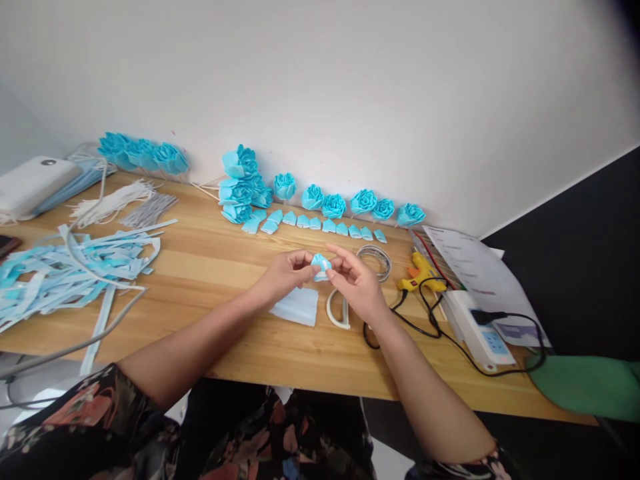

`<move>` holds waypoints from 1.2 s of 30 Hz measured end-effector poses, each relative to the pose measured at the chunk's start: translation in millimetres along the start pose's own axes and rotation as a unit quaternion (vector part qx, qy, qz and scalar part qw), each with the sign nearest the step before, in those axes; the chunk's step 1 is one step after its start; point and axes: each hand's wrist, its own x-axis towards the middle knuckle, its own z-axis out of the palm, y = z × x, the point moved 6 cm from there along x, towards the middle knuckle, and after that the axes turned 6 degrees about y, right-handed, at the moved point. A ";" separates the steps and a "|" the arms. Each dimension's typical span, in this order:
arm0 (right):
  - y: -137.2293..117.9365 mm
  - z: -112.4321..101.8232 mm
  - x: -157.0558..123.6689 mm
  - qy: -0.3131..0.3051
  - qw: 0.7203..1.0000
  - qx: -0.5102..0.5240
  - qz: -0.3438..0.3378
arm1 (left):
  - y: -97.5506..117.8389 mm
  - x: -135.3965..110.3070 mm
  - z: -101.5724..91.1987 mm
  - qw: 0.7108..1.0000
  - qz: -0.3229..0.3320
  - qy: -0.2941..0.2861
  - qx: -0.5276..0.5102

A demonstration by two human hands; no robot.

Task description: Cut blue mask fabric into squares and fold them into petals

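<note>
Between my two hands is a small folded light-blue fabric petal (320,261) with a white patch on its front. My left hand (289,272) pinches it at its left side, thumb and fingers together. On the right side, the thumb and a finger of my right hand (356,281) grip the same petal, while its other fingers stay raised. Just below them lies a flat pale-blue fabric square (297,306) on the wooden table (225,333). Beside my right hand are a white looped handle (338,319), partly hidden, and a tape roll (384,265).
Folded petals (303,221) form a row before several blue fabric roses (334,206) along the wall. Cut blue strips (75,267) heap at left, near white ties (117,200). A yellow glue gun (423,272), its black cord and a power strip (483,333) occupy the right.
</note>
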 end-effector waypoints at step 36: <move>-2.4 -2.0 0.3 -0.009 1.000 -0.014 0.010 | 4.7 0.5 -2.6 1.000 0.017 0.007 0.022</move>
